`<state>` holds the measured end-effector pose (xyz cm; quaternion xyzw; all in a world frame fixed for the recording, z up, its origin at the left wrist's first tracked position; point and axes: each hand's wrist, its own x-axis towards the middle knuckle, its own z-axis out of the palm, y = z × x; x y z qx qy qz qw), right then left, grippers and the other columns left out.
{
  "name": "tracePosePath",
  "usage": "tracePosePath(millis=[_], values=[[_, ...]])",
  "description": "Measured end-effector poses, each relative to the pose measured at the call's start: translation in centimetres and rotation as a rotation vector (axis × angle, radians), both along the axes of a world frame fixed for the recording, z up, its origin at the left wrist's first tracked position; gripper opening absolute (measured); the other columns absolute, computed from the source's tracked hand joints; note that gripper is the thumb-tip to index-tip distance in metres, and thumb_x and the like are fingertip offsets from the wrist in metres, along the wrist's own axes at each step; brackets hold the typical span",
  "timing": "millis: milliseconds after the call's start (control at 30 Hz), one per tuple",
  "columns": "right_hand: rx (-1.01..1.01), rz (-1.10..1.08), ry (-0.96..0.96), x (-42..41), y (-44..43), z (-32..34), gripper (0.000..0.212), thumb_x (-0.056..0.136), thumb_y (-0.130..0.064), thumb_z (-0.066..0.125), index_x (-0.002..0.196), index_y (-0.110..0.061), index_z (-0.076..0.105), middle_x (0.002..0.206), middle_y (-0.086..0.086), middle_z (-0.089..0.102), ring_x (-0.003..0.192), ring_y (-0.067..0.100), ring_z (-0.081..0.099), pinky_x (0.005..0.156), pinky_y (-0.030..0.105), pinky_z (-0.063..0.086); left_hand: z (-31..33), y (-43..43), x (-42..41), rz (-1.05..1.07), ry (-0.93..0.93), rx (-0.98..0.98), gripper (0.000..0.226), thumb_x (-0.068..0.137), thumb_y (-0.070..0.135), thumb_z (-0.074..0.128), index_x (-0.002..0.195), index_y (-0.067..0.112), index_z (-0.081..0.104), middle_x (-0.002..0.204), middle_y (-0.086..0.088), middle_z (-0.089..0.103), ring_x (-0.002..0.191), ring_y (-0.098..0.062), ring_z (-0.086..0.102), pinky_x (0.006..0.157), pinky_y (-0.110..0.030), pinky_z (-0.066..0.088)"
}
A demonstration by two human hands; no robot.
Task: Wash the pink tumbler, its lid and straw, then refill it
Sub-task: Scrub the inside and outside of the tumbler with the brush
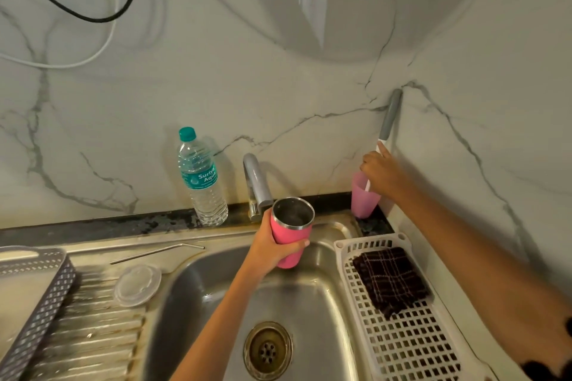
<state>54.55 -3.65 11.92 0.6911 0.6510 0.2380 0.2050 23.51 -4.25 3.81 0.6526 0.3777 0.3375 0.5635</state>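
Note:
My left hand (272, 249) grips the pink tumbler (291, 233) around its body, holding it open-mouthed and tilted over the steel sink (216, 303), just below the tap (255, 184). Its steel inside shows. My right hand (382, 175) holds the white shaft of a bottle brush (389, 116) that stands in a pink plastic cup (363, 198) in the back corner; the grey handle leans on the wall. The clear lid (138, 284) lies flat on the drainboard, and the metal straw (156, 252) lies behind it.
A water bottle (201, 178) with a teal cap stands left of the tap. A white perforated tray (408, 337) with a dark checked cloth (390, 280) sits right of the sink. A grey basket (34, 297) sits at the far left.

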Motion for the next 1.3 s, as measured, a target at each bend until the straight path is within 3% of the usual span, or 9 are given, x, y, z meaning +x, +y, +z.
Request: tracePosePath(millis=[133, 333, 533, 800, 933, 1000, 1133, 1233, 1300], values=[[-0.064, -0.016, -0.186, 0.5, -0.1, -0.1, 0.026, 0.089, -0.025, 0.062, 0.113, -0.018, 0.066, 0.121, 0.004, 0.063, 0.122, 0.022, 0.050, 0.119, 0.052, 0.008, -0.8, 0.2, -0.3, -0.007, 0.009, 0.004, 0.086, 0.062, 0.013, 0.091, 0.129, 0.036, 0.042, 0.123, 0.008, 0.061, 0.106, -0.003, 0.062, 0.077, -0.024, 0.055], [-0.059, 0.015, -0.245, -0.3, 0.3, 1.8, 0.016, 0.090, -0.010, 0.060, 0.104, -0.015, 0.068, 0.109, 0.003, 0.068, 0.117, 0.022, 0.051, 0.120, 0.050, 0.010, -1.4, 0.0, -1.3, 0.005, 0.016, 0.000, 0.083, 0.063, 0.007, 0.090, 0.125, 0.035, 0.042, 0.121, 0.006, 0.060, 0.105, -0.001, 0.063, 0.075, -0.023, 0.055], [-0.021, 0.049, -0.325, -1.3, 0.5, 6.3, 0.020, 0.090, -0.005, 0.058, 0.105, -0.013, 0.068, 0.108, 0.003, 0.069, 0.116, 0.023, 0.052, 0.121, 0.046, 0.010, -1.2, -1.6, -2.6, 0.037, 0.010, -0.009, 0.092, 0.046, 0.041, 0.091, 0.125, 0.039, 0.043, 0.119, 0.011, 0.062, 0.108, -0.013, 0.062, 0.076, -0.026, 0.057], [0.158, 0.026, -0.338, -4.3, -2.1, 12.9, 0.023, 0.090, -0.004, 0.055, 0.101, -0.017, 0.070, 0.103, -0.001, 0.069, 0.117, 0.022, 0.052, 0.121, 0.048, 0.011, 0.2, -3.9, -5.4, 0.105, -0.003, 0.063, 0.090, 0.047, 0.043, 0.091, 0.124, 0.040, 0.045, 0.118, 0.013, 0.064, 0.107, -0.013, 0.063, 0.079, -0.029, 0.058], [0.234, 0.046, -0.255, -5.8, -4.2, 14.2, 0.022, 0.090, -0.009, 0.058, 0.102, -0.021, 0.072, 0.102, 0.000, 0.069, 0.114, 0.023, 0.051, 0.120, 0.047, 0.006, 1.2, -4.5, -6.7, 0.119, -0.010, 0.101, 0.090, 0.047, 0.040, 0.092, 0.124, 0.041, 0.044, 0.121, 0.010, 0.062, 0.109, -0.015, 0.062, 0.078, -0.028, 0.057], [0.269, 0.080, -0.184, -6.4, -5.3, 13.5, 0.023, 0.089, -0.008, 0.060, 0.103, -0.022, 0.073, 0.100, 0.002, 0.069, 0.113, 0.025, 0.052, 0.120, 0.047, 0.005, 1.5, -4.7, -7.5, 0.125, 0.000, 0.132, 0.088, 0.054, 0.028, 0.094, 0.125, 0.042, 0.044, 0.122, 0.010, 0.061, 0.111, -0.015, 0.061, 0.079, -0.027, 0.057], [0.262, 0.244, 0.142, -9.1, -7.6, 10.4, 0.025, 0.086, 0.000, 0.063, 0.101, -0.016, 0.075, 0.090, 0.008, 0.067, 0.103, 0.030, 0.053, 0.118, 0.051, 0.012, 1.3, -4.8, -9.6, 0.128, 0.081, 0.201, 0.091, 0.059, 0.019, 0.094, 0.130, 0.039, 0.042, 0.125, 0.011, 0.059, 0.115, -0.013, 0.059, 0.087, -0.033, 0.058], [0.149, 0.250, 0.330, -11.9, -9.3, 7.8, 0.020, 0.092, -0.010, 0.060, 0.103, -0.023, 0.071, 0.089, -0.001, 0.061, 0.097, 0.018, 0.046, 0.097, 0.036, 0.036, 0.7, -4.6, -11.3, 0.146, 0.208, 0.261, 0.100, 0.051, 0.038, 0.094, 0.135, 0.034, 0.042, 0.127, 0.011, 0.058, 0.116, -0.011, 0.057, 0.090, -0.038, 0.057], [0.076, 0.263, 0.464, -13.3, -9.8, 6.0, 0.016, 0.094, -0.011, 0.057, 0.090, -0.023, 0.066, 0.086, -0.006, 0.054, 0.092, 0.013, 0.040, 0.083, 0.028, 0.038, 0.2, -4.6, -12.4, 0.168, 0.289, 0.294, 0.103, 0.046, 0.048, 0.091, 0.135, 0.033, 0.042, 0.126, 0.011, 0.057, 0.114, -0.011, 0.057, 0.091, -0.038, 0.056]])
